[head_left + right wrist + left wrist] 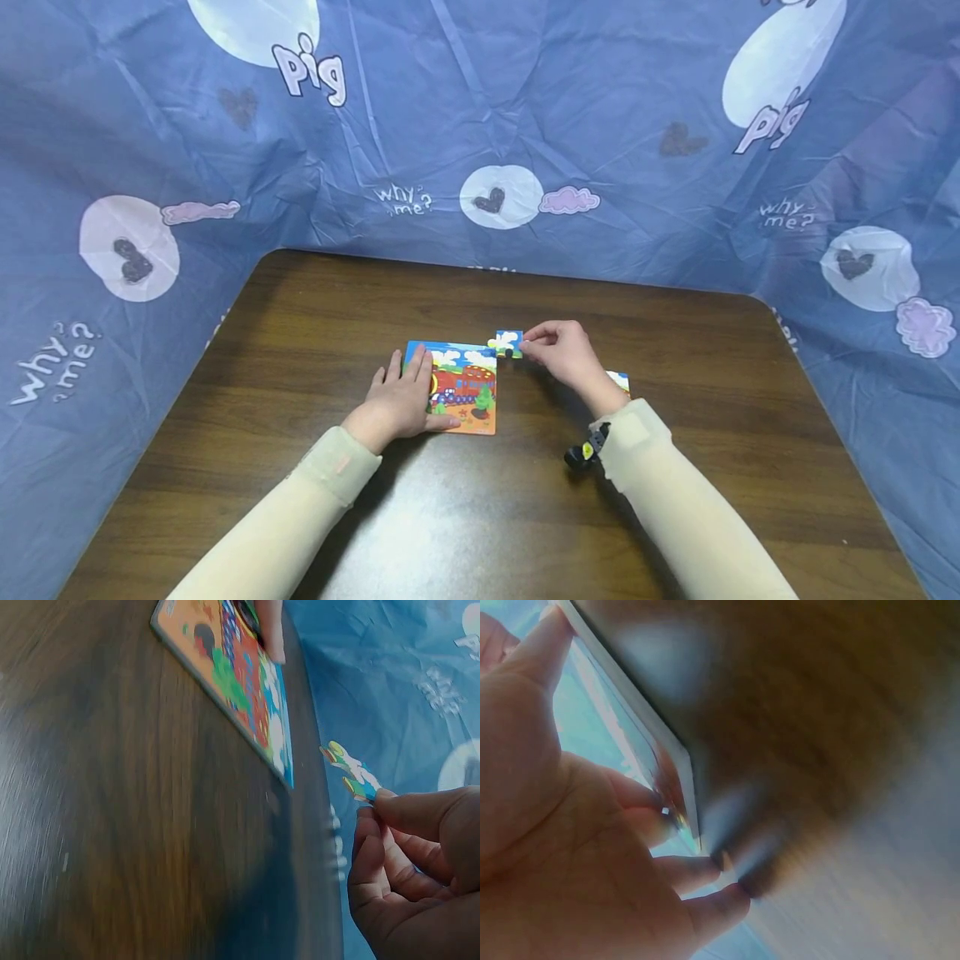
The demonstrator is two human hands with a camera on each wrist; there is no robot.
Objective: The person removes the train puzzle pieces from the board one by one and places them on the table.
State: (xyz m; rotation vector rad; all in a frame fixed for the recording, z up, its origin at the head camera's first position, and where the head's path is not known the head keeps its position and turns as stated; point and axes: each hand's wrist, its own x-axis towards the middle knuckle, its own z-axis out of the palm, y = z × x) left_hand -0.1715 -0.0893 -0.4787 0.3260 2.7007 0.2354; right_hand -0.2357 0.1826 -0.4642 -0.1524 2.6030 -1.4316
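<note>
A square jigsaw board (480, 379) with a red train, clouds and a green tree lies on the table. My left hand (401, 398) rests over its left part with fingers extended, covering that side; in the left wrist view the thumb (536, 649) lies along the board's edge. Between thumb and fingertips my right hand (564, 354) pinches a puzzle piece (508, 342) by its right side. White, blue and green show on this piece, which has a notch in its lower edge. It is held up beyond the board's upper right corner, apart from it in the right wrist view.
Another puzzle piece (619, 381) lies on the table, partly hidden behind the right wrist. A black wrist device (588, 450) sits at the right cuff. The brown wooden table (337, 300) ends at the back against a blue printed cloth (420, 117).
</note>
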